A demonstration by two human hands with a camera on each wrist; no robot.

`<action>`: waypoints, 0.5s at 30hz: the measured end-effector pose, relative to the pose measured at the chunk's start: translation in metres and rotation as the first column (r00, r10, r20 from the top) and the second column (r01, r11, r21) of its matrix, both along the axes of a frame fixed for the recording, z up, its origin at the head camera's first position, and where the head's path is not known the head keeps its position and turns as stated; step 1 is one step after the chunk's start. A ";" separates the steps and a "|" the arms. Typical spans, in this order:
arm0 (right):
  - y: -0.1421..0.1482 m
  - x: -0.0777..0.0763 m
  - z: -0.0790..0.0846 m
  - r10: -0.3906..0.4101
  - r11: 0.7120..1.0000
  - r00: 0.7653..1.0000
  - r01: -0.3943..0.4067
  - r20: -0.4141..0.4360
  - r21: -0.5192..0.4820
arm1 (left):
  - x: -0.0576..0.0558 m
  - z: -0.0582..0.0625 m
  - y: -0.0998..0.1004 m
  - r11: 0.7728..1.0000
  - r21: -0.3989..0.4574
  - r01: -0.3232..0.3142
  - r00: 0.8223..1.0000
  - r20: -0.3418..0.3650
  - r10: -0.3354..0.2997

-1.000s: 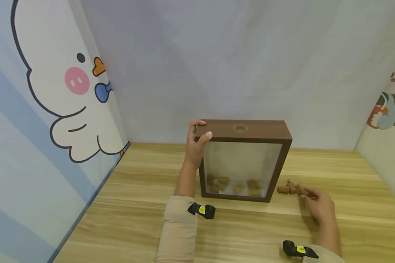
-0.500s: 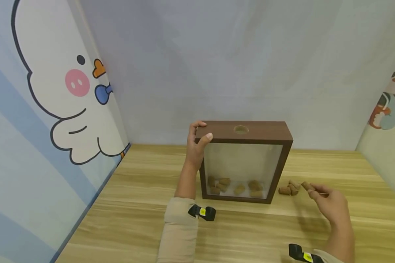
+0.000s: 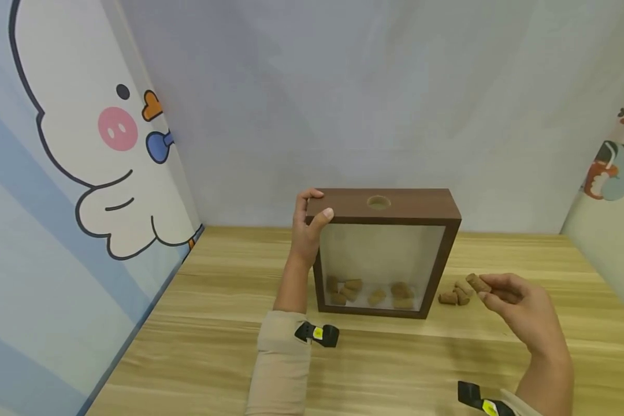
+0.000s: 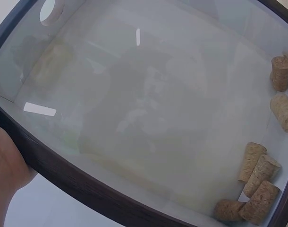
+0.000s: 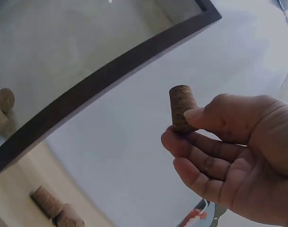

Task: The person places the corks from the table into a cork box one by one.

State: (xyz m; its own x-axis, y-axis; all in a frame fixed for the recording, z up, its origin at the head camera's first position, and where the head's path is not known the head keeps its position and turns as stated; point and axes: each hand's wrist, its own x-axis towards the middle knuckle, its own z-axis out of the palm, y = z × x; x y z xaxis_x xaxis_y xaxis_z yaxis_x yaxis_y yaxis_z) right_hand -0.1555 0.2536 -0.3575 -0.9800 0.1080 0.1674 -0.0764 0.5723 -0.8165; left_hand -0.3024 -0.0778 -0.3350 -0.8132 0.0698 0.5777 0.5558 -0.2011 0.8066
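A dark brown box frame (image 3: 437, 271) with a clear front stands upright on the table, a round hole (image 3: 379, 202) in its top. My left hand (image 3: 308, 234) grips its upper left corner, thumb on the front edge and fingers over the top. Several corks (image 4: 259, 203) lie inside along the bottom. To the right of the box, my right hand (image 3: 525, 309) pinches a cork (image 5: 182, 106) between thumb and fingers, held above the table. Below and left of that hand lies a small group of loose corks (image 3: 455, 294).
The wood-grain table (image 3: 197, 335) reaches back to a plain grey wall sheet (image 3: 395, 104). A cartoon-printed panel (image 3: 83, 173) borders the left side, and another printed panel (image 3: 616, 167) stands at the right.
My right hand has lifted a cork off the loose group and moved slightly right and up, turning it. The left hand stays on the box.
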 end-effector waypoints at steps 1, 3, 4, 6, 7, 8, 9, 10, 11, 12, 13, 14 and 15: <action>-0.003 0.000 0.002 0.023 1.000 0.999 -0.023 -0.027 -0.006 | 0.000 0.000 0.000 1.000 -0.001 -0.002 1.000 -0.002 0.002; -0.009 0.001 0.006 0.071 0.997 0.994 -0.073 -0.086 -0.017 | 0.000 0.001 0.001 1.000 -0.004 -0.003 1.000 -0.006 0.003; -0.011 0.001 0.008 0.091 0.996 0.990 -0.093 -0.110 -0.014 | 0.000 0.001 0.001 1.000 -0.005 -0.003 1.000 -0.008 0.003; -0.016 0.001 0.011 0.127 0.992 0.980 -0.130 -0.156 -0.009 | 0.000 0.002 0.001 1.000 -0.008 -0.004 1.000 -0.011 0.004; -0.019 0.001 0.013 0.142 0.989 0.974 -0.146 -0.177 -0.010 | 0.000 0.002 0.002 1.000 -0.011 -0.004 1.000 -0.012 0.004; -0.021 0.001 0.014 0.154 0.987 0.969 -0.159 -0.192 -0.013 | 0.000 0.002 0.002 1.000 -0.012 -0.005 1.000 -0.010 0.005; -0.022 0.001 0.014 0.165 0.985 0.965 -0.173 -0.205 -0.023 | 0.000 0.002 0.002 1.000 -0.013 -0.007 1.000 -0.008 0.007; -0.024 0.001 0.015 0.172 0.982 0.961 -0.184 -0.216 -0.032 | 0.000 0.002 0.002 1.000 -0.013 -0.008 1.000 -0.006 0.008; -0.026 0.001 0.015 0.180 0.980 0.957 -0.195 -0.227 -0.048 | 0.000 0.001 0.002 1.000 -0.013 -0.012 1.000 -0.005 0.012; -0.028 0.001 0.016 0.189 0.974 0.952 -0.213 -0.239 -0.080 | 0.000 0.001 0.002 1.000 -0.012 -0.014 1.000 -0.004 0.014; -0.030 0.000 0.017 0.195 0.966 0.949 -0.230 -0.249 -0.117 | 0.000 0.000 0.001 1.000 -0.010 -0.016 1.000 -0.004 0.016; -0.032 0.000 0.017 0.194 0.961 0.947 -0.236 -0.257 -0.145 | 0.000 0.000 0.001 1.000 -0.009 -0.018 1.000 -0.003 0.018; -0.035 -0.001 0.018 0.195 0.951 0.943 -0.249 -0.269 -0.181 | -0.001 0.000 0.001 1.000 -0.007 -0.021 1.000 -0.005 0.021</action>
